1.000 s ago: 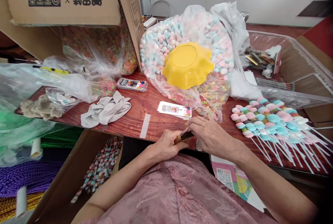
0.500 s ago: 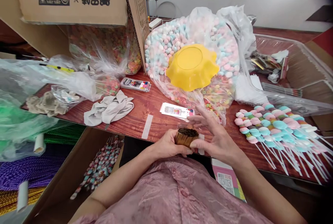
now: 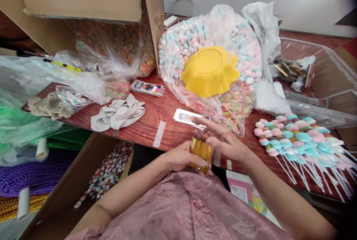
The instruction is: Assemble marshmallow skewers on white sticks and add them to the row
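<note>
My left hand point(image 3: 180, 157) is closed around a bundle of gold twist ties point(image 3: 201, 150) in a clear plastic wrapper, held close to my shirt at the table's front edge. The strips' gold sides face up toward me. My right hand point(image 3: 230, 142) is at the bundle's upper right corner, its fingers stretched out and apart and its thumb at the wrapper's top. Whether the thumb presses on the wrapper I cannot tell. Just beyond the hands lie printed white cards point(image 3: 185, 117), partly behind the right fingers.
Marshmallow skewers point(image 3: 301, 136) lie in a pile at the right. A yellow wavy-rimmed bowl point(image 3: 210, 71) sits upside down on bags of marshmallows point(image 3: 178, 41) and gummies. Grey gloves point(image 3: 119, 113), a cardboard box point(image 3: 83, 2) and a clear plastic tray point(image 3: 331, 52) stand around.
The bundle has tipped from showing its dark end to showing its gold side. My right thumb has moved from the bundle's lower side to its top. The view has shifted slightly.
</note>
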Motion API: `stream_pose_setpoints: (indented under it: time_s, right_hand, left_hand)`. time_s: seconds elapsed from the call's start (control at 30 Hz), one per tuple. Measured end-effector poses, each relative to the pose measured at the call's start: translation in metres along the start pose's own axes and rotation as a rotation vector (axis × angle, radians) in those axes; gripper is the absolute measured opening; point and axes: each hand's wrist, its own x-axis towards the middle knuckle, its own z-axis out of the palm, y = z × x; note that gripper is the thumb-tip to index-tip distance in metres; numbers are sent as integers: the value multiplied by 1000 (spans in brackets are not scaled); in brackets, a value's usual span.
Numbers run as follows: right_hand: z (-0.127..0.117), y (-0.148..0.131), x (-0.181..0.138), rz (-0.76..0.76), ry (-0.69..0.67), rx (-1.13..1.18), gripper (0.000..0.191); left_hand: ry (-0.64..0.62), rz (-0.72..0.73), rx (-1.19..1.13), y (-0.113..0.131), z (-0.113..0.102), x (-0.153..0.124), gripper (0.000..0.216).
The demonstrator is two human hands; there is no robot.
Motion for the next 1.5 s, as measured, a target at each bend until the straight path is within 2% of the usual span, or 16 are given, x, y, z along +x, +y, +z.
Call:
stream_pose_setpoints:
  time_s: [0.17, 0.23, 0.3, 0.37, 0.43, 0.53, 0.57, 0.6, 0.7, 0.77, 0.83, 0.9, 0.97, 1.13, 1.3, 1.5]
  right_hand:
    - [7, 2, -5, 35, -324, -32, 65]
    - [7, 6, -8, 73, -290, 82, 64]
    - [5, 10, -9, 97, -152, 213, 64]
    - [4, 12, -8, 128, -62, 230, 69]
    - [5, 9, -5, 166, -82, 129, 61]
    - [11, 2, 0, 192, -149, -19, 25]
    - [12, 0, 1, 193, -154, -47, 21]
    - [13, -1, 2, 192, -147, -66, 23]
    - [13, 1, 4, 182, -121, -116, 51]
    - [12, 5, 6, 174, -147, -153, 63]
    - [10, 7, 10, 163, -189, -202, 58]
    - [10, 8, 15, 151, -239, -259, 36]
    - [11, 6, 19, 128, -264, -340, 18]
    - [19, 5, 18, -71, -138, -509, 19]
    - [27, 5, 11, -289, -81, -619, 22]
    - [22, 10, 17, -414, -81, -695, 23]
  left_hand:
    - [104, -7, -10, -5, 0, -1, 31]
    - [111, 5, 1, -4, -1, -2, 30]
    - [77, 18, 11, -1, -1, -2, 31]
    - [48, 23, 19, 2, -1, -1, 32]
    - [46, 14, 26, 2, 0, 0, 32]
    - [59, -14, 24, -2, 2, 2, 32]
    - [65, -19, 17, -4, 2, 3, 32]
    - [68, -20, 7, -6, 2, 3, 31]
    - [61, -18, -34, -11, 1, 4, 32]
    - [56, -21, -60, -14, -1, 5, 31]
    - [65, -26, -83, -16, -3, 6, 30]
    - [79, -26, -101, -17, -3, 8, 28]
    - [102, -17, -127, -16, -2, 10, 27]
    - [208, 38, -187, -14, 3, 12, 24]
    - [286, 95, -163, -15, 6, 10, 16]
    - [245, 117, -174, -1, 2, 3, 22]
